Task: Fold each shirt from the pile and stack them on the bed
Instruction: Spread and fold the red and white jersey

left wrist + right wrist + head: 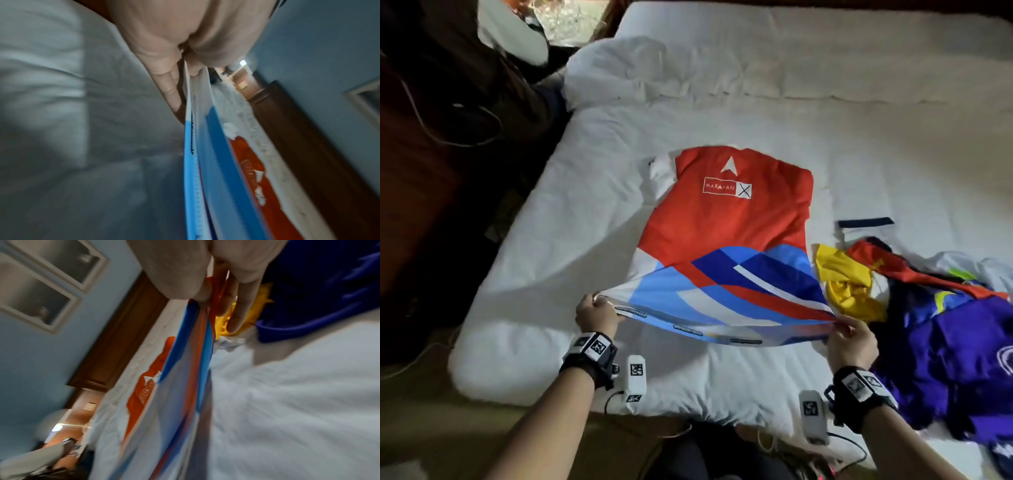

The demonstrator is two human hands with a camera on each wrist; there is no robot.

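The red shirt pinched in the fingers is smooth, slightly glossy synthetic cloth. Beneath them the bed wears matt, wrinkled white cotton-like fabric. Right of the fingers, the pile looks satiny. The headboard is polished dark wood.

A white bed carried a red jersey mid-bed; a shirt pile lay near right.

Shirt lies mid-bed, pile at its right.
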